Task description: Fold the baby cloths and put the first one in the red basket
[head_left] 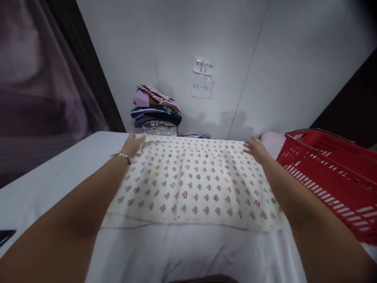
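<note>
A cream cloth (203,181) printed with small grey mushrooms and a few red, green, blue and yellow ones lies spread before me, folded in layers along its near edge. My left hand (132,146), with a bracelet at the wrist, grips its far left corner, where the fabric bunches a little. At the far right corner, my right hand (256,149) pinches the cloth's edge, its fingers pointing inward. Both arms reach forward along the cloth's sides. Slight blur softens the fingertips.
The cloth rests on a white table (73,161). Folded fabrics (156,110) are stacked at the back left against a pale wall. A red plastic basket (332,173) stands at the right, beside a pink item (269,136). A dark flat object (6,236) is at the left edge.
</note>
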`<state>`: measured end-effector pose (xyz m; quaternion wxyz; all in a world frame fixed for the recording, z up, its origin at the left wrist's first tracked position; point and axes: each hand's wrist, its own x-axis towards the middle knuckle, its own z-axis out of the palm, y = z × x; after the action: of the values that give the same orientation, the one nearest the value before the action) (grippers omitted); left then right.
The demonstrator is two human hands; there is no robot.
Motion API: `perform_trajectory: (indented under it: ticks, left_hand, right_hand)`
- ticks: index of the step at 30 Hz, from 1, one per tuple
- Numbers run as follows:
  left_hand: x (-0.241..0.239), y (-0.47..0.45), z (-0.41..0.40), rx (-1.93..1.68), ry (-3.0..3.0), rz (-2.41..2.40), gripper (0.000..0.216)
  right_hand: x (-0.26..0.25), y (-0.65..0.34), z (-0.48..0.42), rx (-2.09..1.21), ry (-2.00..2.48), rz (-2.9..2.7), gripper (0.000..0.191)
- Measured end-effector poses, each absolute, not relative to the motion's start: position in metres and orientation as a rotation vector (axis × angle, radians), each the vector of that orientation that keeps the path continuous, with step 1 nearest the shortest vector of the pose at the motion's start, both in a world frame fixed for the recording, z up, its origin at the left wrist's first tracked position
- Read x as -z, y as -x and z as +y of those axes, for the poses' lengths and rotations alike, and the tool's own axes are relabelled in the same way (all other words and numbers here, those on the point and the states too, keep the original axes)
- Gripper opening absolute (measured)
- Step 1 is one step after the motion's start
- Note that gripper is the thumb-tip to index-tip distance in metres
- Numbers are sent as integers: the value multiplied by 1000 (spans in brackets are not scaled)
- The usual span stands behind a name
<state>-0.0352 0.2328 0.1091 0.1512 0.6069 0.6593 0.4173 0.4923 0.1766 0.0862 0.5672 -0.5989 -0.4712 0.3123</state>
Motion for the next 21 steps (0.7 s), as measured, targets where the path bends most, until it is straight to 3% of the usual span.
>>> perform_trajectory:
  ticks: [3,6,8,15,21]
  left_hand:
    - [-71,43,191,-998,-1739,1908,57]
    - [-42,59,130,-666,-1980,1845,46]
    - [-26,69,89,-544,-2077,1776,46]
    - [6,99,4,-545,-2228,1788,35]
    - [14,105,-7,-635,-2178,2075,35]
  right_hand:
    - [-50,-474,128,-930,1590,-1275,49]
    - [-19,-471,70,-777,1716,-1466,29]
    - [-1,-473,31,-659,1763,-1562,28]
    - [35,-471,-73,-289,1718,-1897,30]
    - [27,-429,-89,-205,1511,-2063,29]
